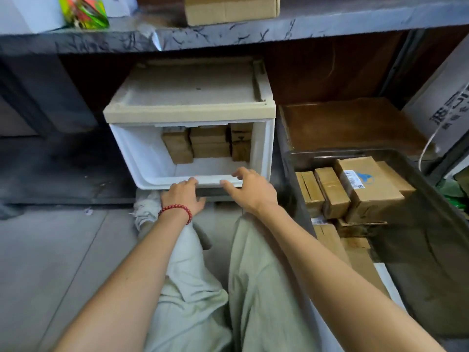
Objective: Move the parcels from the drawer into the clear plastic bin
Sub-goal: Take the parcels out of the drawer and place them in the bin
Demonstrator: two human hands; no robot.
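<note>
The parcels (208, 143) I'm after sit packed at the far end of the drawer (142, 153). They are brown cardboard blocks stood tight side by side, partly tucked under the beige top of the drawer unit (187, 90). My likeliest trouble is reach. With the drawer only this far out, I judge my knuckles could catch the unit's front edge, or I could drag one block and topple its neighbours onto the bare white drawer bottom. They look stiff, square and light, easy to take by the sides, though they are packed so close that working a finger between them may be awkward. My left hand (184, 196), the one with the red bead bracelet (175, 210), has its grip closed on the drawer's near lip, fingers on top and thumb beneath. My right hand (250, 191) is spread, fingertips just touching the same lip and holding nothing. A hard pull could bring the drawer right out onto my legs, since I can see no stop. To the right, the clear plastic bin (431, 224) already holds several boxes (365, 191) heaped toward its left side. More dropped there could stack unevenly and slide.
</note>
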